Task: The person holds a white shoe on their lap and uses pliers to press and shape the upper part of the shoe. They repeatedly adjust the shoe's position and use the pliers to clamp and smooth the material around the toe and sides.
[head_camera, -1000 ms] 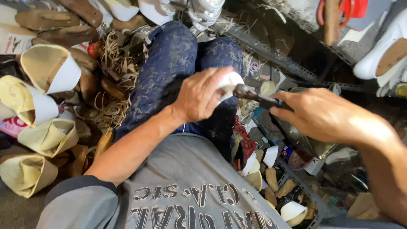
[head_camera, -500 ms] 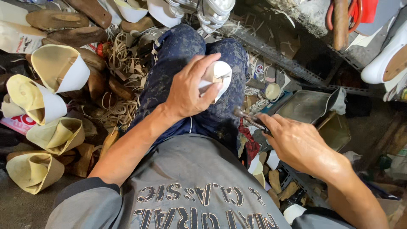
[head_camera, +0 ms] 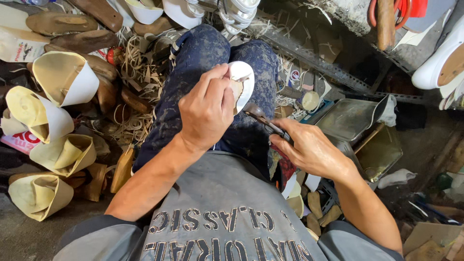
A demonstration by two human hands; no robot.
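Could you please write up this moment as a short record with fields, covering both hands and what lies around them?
Setting: cluttered shoe workshop, person seated, seen from above
Left hand: grips a white shoe piece over the lap
Right hand: holds a dark metal tool, its tip touching the shoe piece
Legs: dark blue patterned trousers
Person's left side: rolled cream sheets, wooden shoe lasts, tan trimmings
Person's right side: metal tray
Far side: white soles

Around me a dim, gritty concrete floor [head_camera: 29, 239], a slotted metal shelf frame [head_camera: 319, 60], a steel tray [head_camera: 350, 118].
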